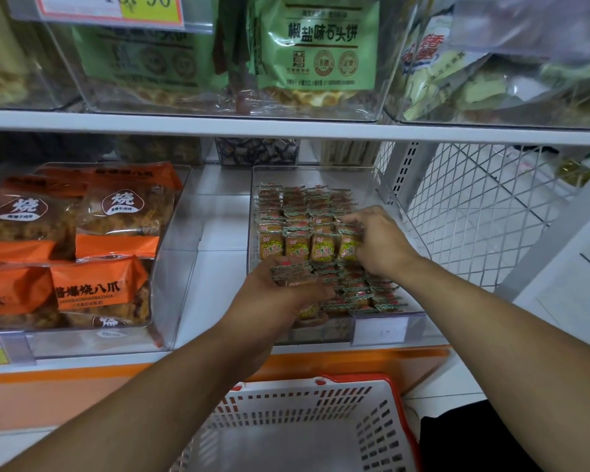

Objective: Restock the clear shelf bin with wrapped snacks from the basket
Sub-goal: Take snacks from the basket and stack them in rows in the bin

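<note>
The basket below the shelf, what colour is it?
The basket is white with a red-orange rim, seen in the head view, the only one.

— Where's the bin (394, 327)?
— On the shelf (218, 294), right of the big bags (82, 247), full of snacks (307, 226).
— The basket (304, 424)?
— Nearest, below the shelf edge. Both hands (276, 301) (378, 243) are over the bin.

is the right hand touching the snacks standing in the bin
Touching. In the head view the right hand has its fingers curled onto the upright row of wrapped snacks inside the clear bin, with no gap visible.
</note>
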